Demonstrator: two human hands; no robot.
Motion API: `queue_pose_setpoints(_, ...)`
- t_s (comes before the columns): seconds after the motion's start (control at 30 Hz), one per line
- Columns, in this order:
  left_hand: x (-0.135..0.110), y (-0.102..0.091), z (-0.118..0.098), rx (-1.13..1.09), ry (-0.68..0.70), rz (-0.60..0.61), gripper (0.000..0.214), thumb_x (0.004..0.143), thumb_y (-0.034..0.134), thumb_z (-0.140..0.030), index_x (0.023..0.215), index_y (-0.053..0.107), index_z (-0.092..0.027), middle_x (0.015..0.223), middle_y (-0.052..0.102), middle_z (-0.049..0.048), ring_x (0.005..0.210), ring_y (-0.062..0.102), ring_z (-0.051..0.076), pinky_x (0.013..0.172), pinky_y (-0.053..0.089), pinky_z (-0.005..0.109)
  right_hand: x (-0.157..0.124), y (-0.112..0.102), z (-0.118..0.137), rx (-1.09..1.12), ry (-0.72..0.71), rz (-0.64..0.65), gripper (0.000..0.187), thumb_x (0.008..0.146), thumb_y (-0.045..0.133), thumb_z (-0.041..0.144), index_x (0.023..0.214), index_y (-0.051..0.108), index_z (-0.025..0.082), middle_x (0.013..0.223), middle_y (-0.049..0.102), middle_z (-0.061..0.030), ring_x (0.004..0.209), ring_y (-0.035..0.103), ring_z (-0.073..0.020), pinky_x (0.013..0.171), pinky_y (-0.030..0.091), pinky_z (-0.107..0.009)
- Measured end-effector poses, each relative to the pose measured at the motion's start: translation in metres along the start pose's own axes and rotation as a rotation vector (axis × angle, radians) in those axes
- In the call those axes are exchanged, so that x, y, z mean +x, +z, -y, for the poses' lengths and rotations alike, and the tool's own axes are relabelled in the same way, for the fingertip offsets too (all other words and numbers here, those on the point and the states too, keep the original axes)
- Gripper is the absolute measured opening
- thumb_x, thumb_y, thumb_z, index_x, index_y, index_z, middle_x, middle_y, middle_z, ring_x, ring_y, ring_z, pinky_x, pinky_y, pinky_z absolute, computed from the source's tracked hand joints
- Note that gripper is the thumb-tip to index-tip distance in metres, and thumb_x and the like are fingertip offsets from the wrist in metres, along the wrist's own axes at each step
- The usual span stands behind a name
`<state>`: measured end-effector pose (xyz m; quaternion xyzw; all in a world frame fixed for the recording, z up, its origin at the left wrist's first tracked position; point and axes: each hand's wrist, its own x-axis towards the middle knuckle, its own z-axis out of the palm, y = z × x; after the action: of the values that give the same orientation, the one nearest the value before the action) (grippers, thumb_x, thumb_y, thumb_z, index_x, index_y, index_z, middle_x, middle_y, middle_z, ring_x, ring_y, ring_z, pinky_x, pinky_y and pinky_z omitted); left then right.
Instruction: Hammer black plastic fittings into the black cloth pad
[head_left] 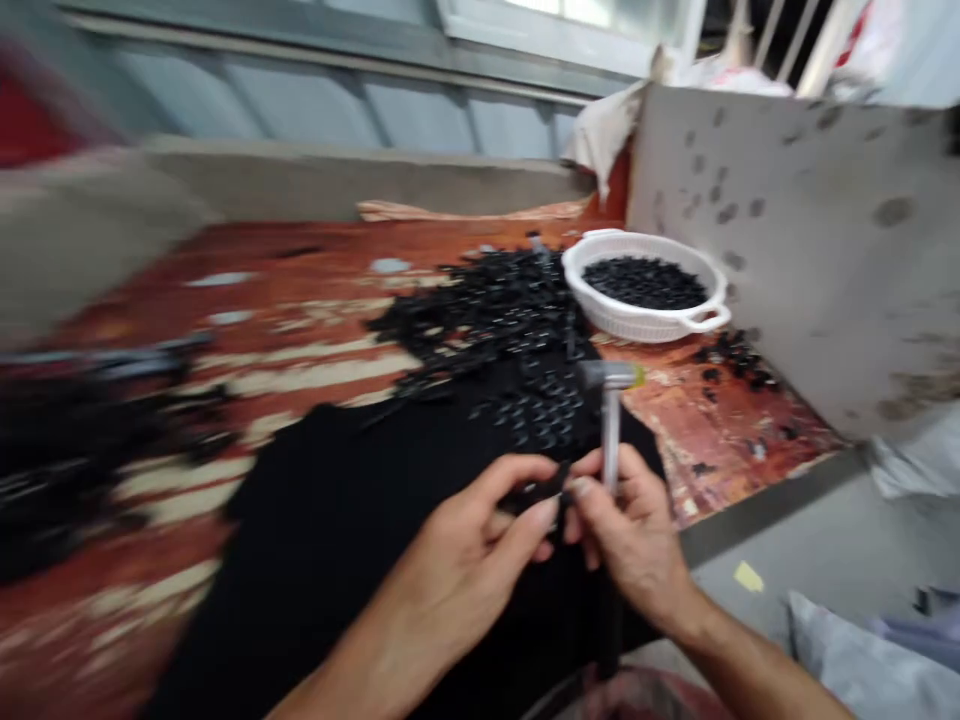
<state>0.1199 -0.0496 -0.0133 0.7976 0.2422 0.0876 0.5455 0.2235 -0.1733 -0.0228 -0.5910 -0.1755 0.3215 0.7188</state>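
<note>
My left hand [502, 520] is closed, with thumb and forefinger pinching a small black piece [564, 495], too blurred to name. My right hand [626, 520] meets it from the other side, its thumb and fingertips on that same piece. A small hammer [611, 430] stands upright in my right hand, its silver shaft running between the fingers. The hammer's head has a yellow tip, and a dark grip shows below the hand. Under both hands lies a black cloth [337, 500]. Small shiny dark pieces [544, 410] are spread on the cloth just beyond my fingers.
A large heap of black parts [480, 310] covers the table's middle. Behind it at right stands a white plastic basket [705, 270] filled with small black pieces. Another dark pile [90, 450] is blurred at left. A stained white panel [787, 230] borders the reddish table [300, 260].
</note>
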Motion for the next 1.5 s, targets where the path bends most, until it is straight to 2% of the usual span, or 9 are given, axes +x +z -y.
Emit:
queue_pose_setpoints(0.07,0.006,0.003,-0.022,-0.076,-0.083,0.049,0.028,0.083,0.056,-0.037,0.1,0.062,-0.017,0.06,0.062,-0.0021,0.054,0.059,0.011,0.048,0.042,0.018,0.001,-0.002,-0.003,-0.009,-0.017,-0.002,0.029,0.079,0.066,0.045,0.088,0.052,0.021,0.05,0.053,0.0093,0.036,0.04,-0.0053,0.034,0.031,-0.015)
queue_pose_setpoints(0.13,0.011,0.004,-0.028,-0.17,-0.097,0.066,0.027,0.083,0.055,-0.037,0.098,0.061,-0.016,0.061,0.058,-0.0034,0.051,0.054,0.009,0.047,0.04,0.017,0.002,-0.004,-0.007,-0.027,-0.033,0.0,0.031,0.081,0.068,0.046,0.089,0.053,0.02,0.051,0.056,0.0077,0.037,0.043,-0.0058,0.035,0.033,-0.015)
queue_pose_setpoints(0.4,0.01,0.0,-0.017,-0.257,-0.091,0.06,0.02,0.085,0.052,-0.032,0.093,0.059,-0.015,0.063,0.05,-0.0052,0.048,0.049,0.007,0.044,0.042,0.018,0.001,-0.009,-0.007,-0.145,-0.077,0.007,0.033,0.081,0.071,0.048,0.093,0.058,0.02,0.053,0.06,0.0042,0.038,0.047,-0.0076,0.035,0.038,-0.016)
queue_pose_setpoints(0.67,0.012,-0.008,-0.018,-0.214,-0.083,0.121,0.018,0.083,0.058,-0.031,0.092,0.06,-0.015,0.061,0.048,-0.0074,0.041,0.044,0.003,0.038,0.033,0.015,0.001,-0.013,-0.009,-0.221,-0.088,0.004,0.029,0.082,0.073,0.045,0.094,0.062,0.02,0.052,0.059,0.0042,0.037,0.048,-0.0073,0.034,0.038,-0.016)
queue_pose_setpoints(0.73,0.017,-0.019,-0.015,-0.209,-0.07,0.078,0.015,0.083,0.059,-0.029,0.09,0.06,-0.015,0.06,0.047,-0.0079,0.04,0.043,0.003,0.037,0.031,0.014,0.001,-0.016,-0.012,-0.205,-0.096,-0.007,0.026,0.083,0.072,0.043,0.095,0.063,0.022,0.058,0.062,0.0025,0.041,0.05,-0.008,0.035,0.04,-0.016)
queue_pose_setpoints(0.87,0.039,-0.052,-0.001,-0.246,-0.061,-0.176,0.007,0.082,0.061,-0.022,0.084,0.06,-0.016,0.062,0.048,-0.0069,0.038,0.041,0.002,0.035,0.029,0.014,0.001,-0.019,-0.016,-0.126,-0.119,-0.051,0.022,0.084,0.072,0.04,0.096,0.064,0.024,0.079,0.07,-0.0023,0.048,0.055,-0.0095,0.036,0.042,-0.018)
queue_pose_setpoints(0.97,0.055,-0.071,0.006,-0.309,-0.087,-0.273,0.007,0.083,0.061,-0.015,0.078,0.057,-0.016,0.062,0.047,-0.0061,0.041,0.04,0.002,0.035,0.03,0.014,0.0,-0.018,-0.016,-0.119,-0.12,-0.06,0.021,0.083,0.073,0.039,0.094,0.065,0.023,0.083,0.069,-0.0031,0.048,0.054,-0.0088,0.036,0.042,-0.019)
queue_pose_setpoints(1.13,0.065,-0.074,0.002,-0.331,-0.194,-0.31,0.017,0.086,0.059,-0.01,0.072,0.052,-0.015,0.058,0.044,-0.0065,0.04,0.035,0.002,0.033,0.028,0.015,-0.001,-0.018,-0.013,-0.149,-0.089,-0.069,0.023,0.081,0.075,0.039,0.094,0.065,0.023,0.086,0.068,-0.0036,0.05,0.054,-0.0091,0.037,0.043,-0.019)
queue_pose_setpoints(1.5,0.07,-0.077,0.01,-0.241,-0.179,-0.212,0.013,0.084,0.065,-0.016,0.074,0.057,-0.016,0.055,0.04,-0.0072,0.041,0.032,0.003,0.035,0.022,0.015,-0.001,-0.019,-0.012,-0.143,-0.057,-0.085,0.025,0.078,0.078,0.04,0.093,0.066,0.023,0.083,0.066,-0.0027,0.048,0.054,-0.0093,0.036,0.044,-0.021)
